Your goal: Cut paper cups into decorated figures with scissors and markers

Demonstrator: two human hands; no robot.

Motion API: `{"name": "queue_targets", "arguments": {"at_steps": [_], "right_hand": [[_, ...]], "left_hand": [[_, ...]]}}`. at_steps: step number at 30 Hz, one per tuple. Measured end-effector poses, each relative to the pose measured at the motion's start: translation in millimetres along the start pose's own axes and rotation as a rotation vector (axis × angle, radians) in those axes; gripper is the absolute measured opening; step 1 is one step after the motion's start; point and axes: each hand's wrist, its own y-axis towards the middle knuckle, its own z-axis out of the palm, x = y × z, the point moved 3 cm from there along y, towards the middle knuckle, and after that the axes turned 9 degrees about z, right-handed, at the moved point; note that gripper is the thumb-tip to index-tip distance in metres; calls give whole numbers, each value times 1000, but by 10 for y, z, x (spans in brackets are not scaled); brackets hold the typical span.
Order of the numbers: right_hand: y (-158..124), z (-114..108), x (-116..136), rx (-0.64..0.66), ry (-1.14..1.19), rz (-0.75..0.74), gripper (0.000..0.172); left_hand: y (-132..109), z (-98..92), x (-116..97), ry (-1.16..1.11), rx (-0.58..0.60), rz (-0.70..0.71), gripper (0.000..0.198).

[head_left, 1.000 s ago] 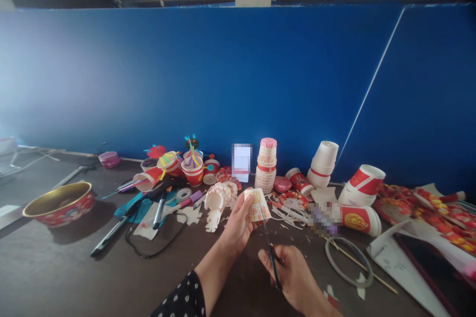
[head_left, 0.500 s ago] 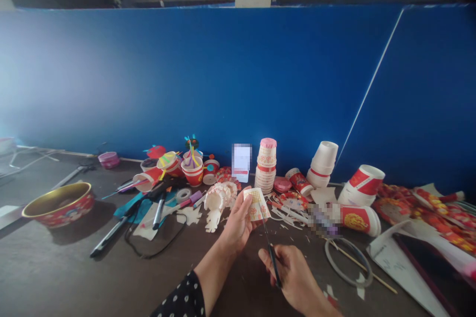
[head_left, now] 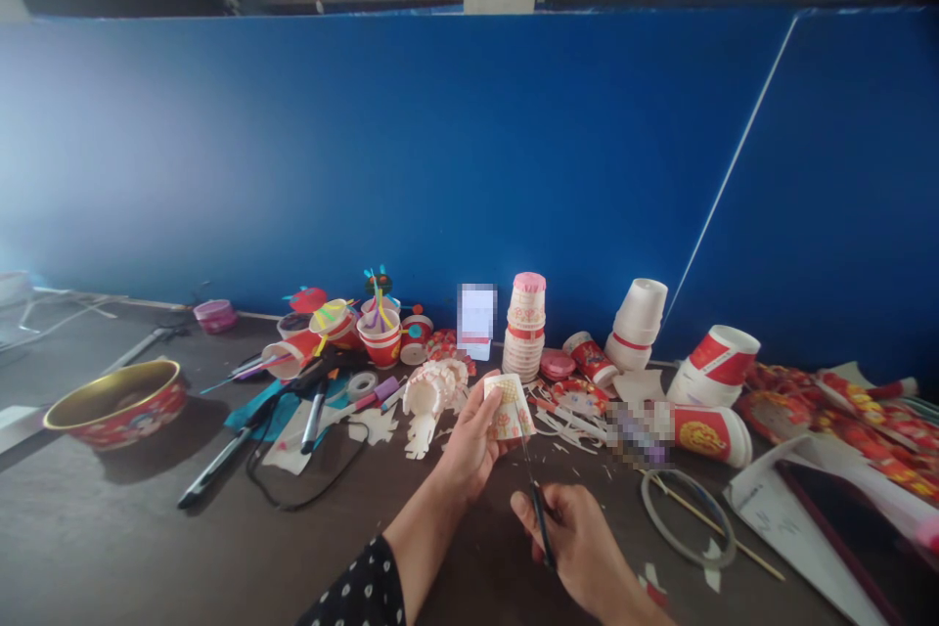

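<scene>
My left hand (head_left: 471,440) pinches a small patterned paper piece (head_left: 511,408), cream with pink flowers and a yellow patch. Black-handled scissors (head_left: 541,520) are in my right hand (head_left: 579,548), their blades pointing up at the lower edge of the paper. Whether the blades are parted is too small to tell. Behind the paper stands a tall stack of paper cups (head_left: 525,328) topped in pink. To the left of my left hand lies a cut white paper shape (head_left: 425,401) with fringed edges.
At the left is a gold-lined red bowl (head_left: 121,406); nearer the middle are decorated cups (head_left: 381,340) and a black marker (head_left: 314,419). On the right are a grey tape ring (head_left: 686,516), a thin wooden stick, a fallen red cup (head_left: 708,435) and a dark tablet (head_left: 855,533).
The patterned paper in my left hand has shifted slightly right and turned a little more upright. My right hand and the scissors have barely moved.
</scene>
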Motion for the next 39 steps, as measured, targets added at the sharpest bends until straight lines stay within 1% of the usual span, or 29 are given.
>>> {"name": "queue_targets", "arguments": {"at_steps": [4,9,16,21,25,29,33,39], "right_hand": [[-11,-17,41,-2,-11,28,47],[-24,-25,81,-6,-9,44,49],[-45,-46,126,-1,-6,21,48],[-29,-48,94,-14,-20,39,49],[-18,-34,70,-19,20,53,49],[-26,-23,102,-12,81,63,50],[-31,-12,125,-15,119,58,51],[-22,-8,91,-13,165,47,49]], "left_hand": [[-27,35,2,11,29,-16,45],[-47,63,9,14,17,-47,52],[-53,83,30,0,25,-57,55],[-57,91,19,4,31,-56,56],[-67,104,2,15,33,-57,59],[-69,108,-3,14,46,-46,57],[-66,96,1,19,34,-46,57],[-72,103,-12,11,49,-40,56]]}}
